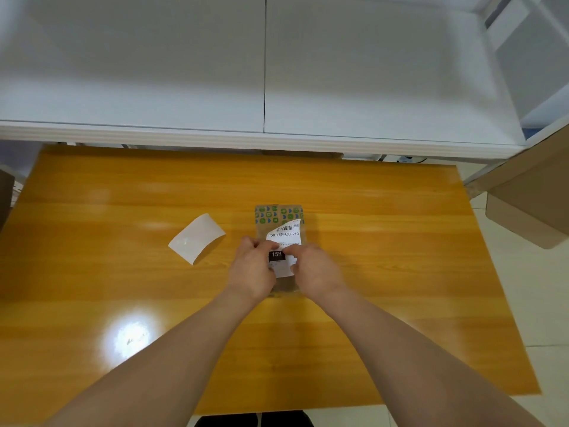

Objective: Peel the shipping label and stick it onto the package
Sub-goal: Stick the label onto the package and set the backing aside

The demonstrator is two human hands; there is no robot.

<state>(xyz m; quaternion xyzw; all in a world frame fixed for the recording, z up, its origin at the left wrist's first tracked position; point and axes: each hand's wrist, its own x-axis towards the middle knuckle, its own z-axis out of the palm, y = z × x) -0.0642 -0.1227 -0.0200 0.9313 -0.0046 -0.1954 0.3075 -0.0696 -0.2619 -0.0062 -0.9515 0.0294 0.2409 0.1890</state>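
Note:
A small brown package (278, 215) with green and blue patterned tape across its far end lies on the orange wooden table (385, 241). A white shipping label (284, 235) with a barcode and black print lies on top of the package, its far left corner curling up. My left hand (254, 266) and my right hand (315, 269) both rest on the label's near half, fingertips pressing it against the package. The near part of the label and package is hidden under my hands.
A curled white backing sheet (197, 238) lies on the table left of the package. A white cabinet (264, 72) stands behind the table. A cardboard box (529, 211) sits at the right, off the table's edge.

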